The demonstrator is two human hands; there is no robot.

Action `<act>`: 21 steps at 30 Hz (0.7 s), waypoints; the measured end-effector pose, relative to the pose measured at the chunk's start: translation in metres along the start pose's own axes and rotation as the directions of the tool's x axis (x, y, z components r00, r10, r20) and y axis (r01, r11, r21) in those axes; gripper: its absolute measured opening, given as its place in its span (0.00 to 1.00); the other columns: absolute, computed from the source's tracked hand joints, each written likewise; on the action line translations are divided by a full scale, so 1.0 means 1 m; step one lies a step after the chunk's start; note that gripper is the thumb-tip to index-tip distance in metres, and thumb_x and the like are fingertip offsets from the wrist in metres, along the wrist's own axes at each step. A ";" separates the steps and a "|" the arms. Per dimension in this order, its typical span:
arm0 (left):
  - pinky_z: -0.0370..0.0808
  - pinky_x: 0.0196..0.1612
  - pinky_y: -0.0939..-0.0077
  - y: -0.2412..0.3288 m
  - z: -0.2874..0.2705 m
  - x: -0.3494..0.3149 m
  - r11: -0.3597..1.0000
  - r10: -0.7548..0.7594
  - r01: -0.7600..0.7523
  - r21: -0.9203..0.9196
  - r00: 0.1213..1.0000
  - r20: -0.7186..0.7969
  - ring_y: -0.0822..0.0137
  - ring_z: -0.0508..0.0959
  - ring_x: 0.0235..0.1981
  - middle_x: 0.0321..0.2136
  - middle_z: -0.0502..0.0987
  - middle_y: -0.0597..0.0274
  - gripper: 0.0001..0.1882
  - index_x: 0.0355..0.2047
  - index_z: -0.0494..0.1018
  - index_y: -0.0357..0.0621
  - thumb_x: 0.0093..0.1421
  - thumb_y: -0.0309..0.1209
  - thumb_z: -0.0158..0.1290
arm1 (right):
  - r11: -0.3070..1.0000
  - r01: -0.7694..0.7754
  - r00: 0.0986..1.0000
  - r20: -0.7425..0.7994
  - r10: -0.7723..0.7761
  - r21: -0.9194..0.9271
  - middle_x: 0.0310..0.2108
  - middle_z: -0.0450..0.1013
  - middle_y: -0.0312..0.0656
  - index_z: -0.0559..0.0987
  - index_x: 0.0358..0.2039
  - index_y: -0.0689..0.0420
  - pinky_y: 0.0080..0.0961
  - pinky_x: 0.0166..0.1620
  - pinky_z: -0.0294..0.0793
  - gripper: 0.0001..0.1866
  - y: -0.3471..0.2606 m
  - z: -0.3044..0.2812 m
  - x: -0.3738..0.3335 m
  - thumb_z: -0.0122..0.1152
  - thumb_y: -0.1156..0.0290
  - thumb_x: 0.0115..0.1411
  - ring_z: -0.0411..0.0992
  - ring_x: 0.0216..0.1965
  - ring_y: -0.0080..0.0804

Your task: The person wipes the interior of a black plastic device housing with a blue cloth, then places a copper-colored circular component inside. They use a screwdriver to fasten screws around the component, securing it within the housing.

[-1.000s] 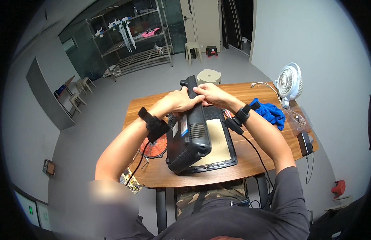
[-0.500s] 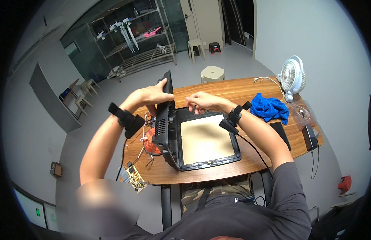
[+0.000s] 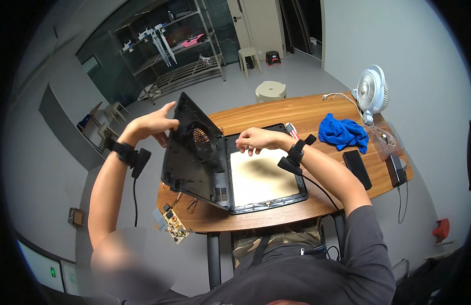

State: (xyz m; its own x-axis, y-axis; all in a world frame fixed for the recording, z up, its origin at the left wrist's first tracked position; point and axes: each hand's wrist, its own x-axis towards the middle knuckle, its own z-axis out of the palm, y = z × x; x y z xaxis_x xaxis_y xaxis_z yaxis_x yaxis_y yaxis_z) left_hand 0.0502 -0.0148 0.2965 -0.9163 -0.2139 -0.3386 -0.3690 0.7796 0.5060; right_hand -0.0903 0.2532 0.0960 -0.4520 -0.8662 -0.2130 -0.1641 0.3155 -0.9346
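Observation:
My left hand (image 3: 155, 126) grips the upper edge of a black plastic housing (image 3: 195, 152), thumb on its inner face. The housing stands tilted to the left like an opened lid and has a round fan grille. Its right edge meets a black-framed panel (image 3: 263, 175) lying flat, with a cream sheet inside the frame. Over the far left part of that panel is my right hand (image 3: 255, 141), its fingers curled together; whether they hold a small thing I cannot make out. A circuit board (image 3: 174, 223) with attached wires lies at the table's front left edge.
Beyond the panel lies a red-and-white handled tool (image 3: 292, 131). To the right are a blue cloth (image 3: 343, 133), a black phone (image 3: 357, 169), a white fan (image 3: 371, 94) and a black box with a cable (image 3: 396, 171). A stool (image 3: 270, 91) stands behind the wooden table (image 3: 306, 109).
My left hand has swung the housing down to the left, exposing its inner face and grille. The orange coil behind it is now hidden. My right hand stays nearly in place.

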 end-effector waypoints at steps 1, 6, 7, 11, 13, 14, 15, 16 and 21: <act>0.84 0.27 0.64 -0.001 -0.005 -0.003 0.999 0.006 -0.006 -0.039 1.000 -0.003 0.60 0.82 0.30 0.44 0.78 0.46 0.51 0.76 0.37 0.52 0.57 0.32 0.53 | 0.999 -0.017 1.000 -0.012 0.016 -0.032 0.36 0.77 0.35 0.78 0.39 0.58 0.22 0.32 0.72 0.20 0.006 -0.003 0.002 0.50 0.53 0.74 0.74 0.30 0.21; 0.80 0.25 0.72 -0.010 -0.014 -0.009 0.986 0.098 -0.107 -0.129 0.993 -0.069 0.67 0.77 0.30 0.38 0.76 0.58 0.45 0.76 0.45 0.60 0.59 0.32 0.48 | 0.991 -0.099 0.987 -0.138 0.086 -0.088 0.34 0.77 0.37 0.80 0.36 0.58 0.25 0.30 0.70 0.25 0.024 -0.010 0.007 0.48 0.47 0.72 0.73 0.30 0.24; 0.79 0.26 0.74 -0.012 -0.012 -0.010 0.982 0.110 -0.122 -0.147 0.990 -0.089 0.68 0.76 0.30 0.36 0.75 0.60 0.44 0.76 0.46 0.61 0.59 0.32 0.48 | 0.988 -0.117 0.980 -0.169 0.100 -0.097 0.34 0.77 0.38 0.80 0.35 0.58 0.25 0.29 0.70 0.26 0.027 -0.010 0.007 0.47 0.46 0.72 0.73 0.29 0.24; 0.71 0.26 0.82 -0.017 0.009 0.000 0.923 0.175 -0.200 -0.328 0.979 -0.104 0.75 0.70 0.27 0.33 0.71 0.67 0.43 0.75 0.50 0.63 0.60 0.30 0.48 | 0.974 -0.144 0.970 -0.222 0.103 -0.176 0.27 0.72 0.34 0.79 0.39 0.61 0.23 0.27 0.64 0.26 0.042 -0.022 0.001 0.51 0.48 0.72 0.63 0.24 0.21; 0.66 0.25 0.85 -0.028 0.029 0.010 0.876 0.230 -0.257 -0.409 0.966 -0.116 0.78 0.67 0.26 0.32 0.71 0.69 0.42 0.75 0.51 0.65 0.60 0.30 0.48 | 0.993 -0.079 0.957 -0.284 0.050 -0.089 0.22 0.67 0.31 0.78 0.36 0.62 0.22 0.26 0.62 0.23 0.053 -0.027 -0.013 0.56 0.51 0.71 0.60 0.22 0.19; 0.63 0.23 0.86 -0.032 0.040 0.012 0.877 0.228 -0.266 -0.401 0.963 -0.140 0.80 0.64 0.24 0.30 0.69 0.72 0.42 0.75 0.51 0.65 0.60 0.29 0.49 | 0.995 -0.061 0.949 -0.314 0.035 -0.074 0.22 0.67 0.30 0.79 0.34 0.63 0.23 0.25 0.62 0.23 0.062 -0.035 -0.016 0.56 0.52 0.71 0.61 0.22 0.19; 0.63 0.23 0.86 -0.034 0.055 0.013 0.871 0.244 -0.280 -0.405 0.960 -0.138 0.81 0.64 0.24 0.29 0.68 0.73 0.43 0.75 0.51 0.66 0.60 0.29 0.49 | 0.995 -0.036 0.933 -0.360 -0.001 -0.096 0.20 0.67 0.33 0.79 0.32 0.64 0.26 0.25 0.64 0.24 0.067 -0.039 -0.023 0.55 0.52 0.70 0.63 0.21 0.23; 0.63 0.24 0.86 -0.038 0.069 0.017 0.863 0.258 -0.293 -0.411 0.956 -0.141 0.81 0.64 0.24 0.28 0.68 0.74 0.43 0.75 0.51 0.66 0.60 0.29 0.49 | 0.992 -0.012 0.915 -0.400 -0.039 -0.124 0.18 0.68 0.35 0.79 0.30 0.64 0.29 0.25 0.65 0.24 0.068 -0.042 -0.032 0.55 0.52 0.69 0.65 0.20 0.26; 0.71 0.25 0.82 -0.071 0.141 0.056 0.852 0.291 -0.258 -0.455 0.957 0.003 0.77 0.72 0.27 0.34 0.73 0.66 0.48 0.77 0.36 0.59 0.61 0.25 0.49 | 0.872 -0.213 0.895 -0.446 -0.008 -0.441 0.31 0.79 0.60 0.81 0.38 0.69 0.42 0.43 0.77 0.25 0.086 -0.060 -0.069 0.55 0.54 0.68 0.79 0.37 0.50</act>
State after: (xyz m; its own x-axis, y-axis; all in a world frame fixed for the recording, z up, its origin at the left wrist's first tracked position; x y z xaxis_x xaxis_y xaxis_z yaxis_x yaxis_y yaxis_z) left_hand 0.0471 0.0003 0.1299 -0.9835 0.0239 -0.1794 -0.1494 0.4517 0.8796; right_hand -0.1264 0.3632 0.0475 -0.7946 -0.6045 -0.0564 -0.4339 0.6303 -0.6438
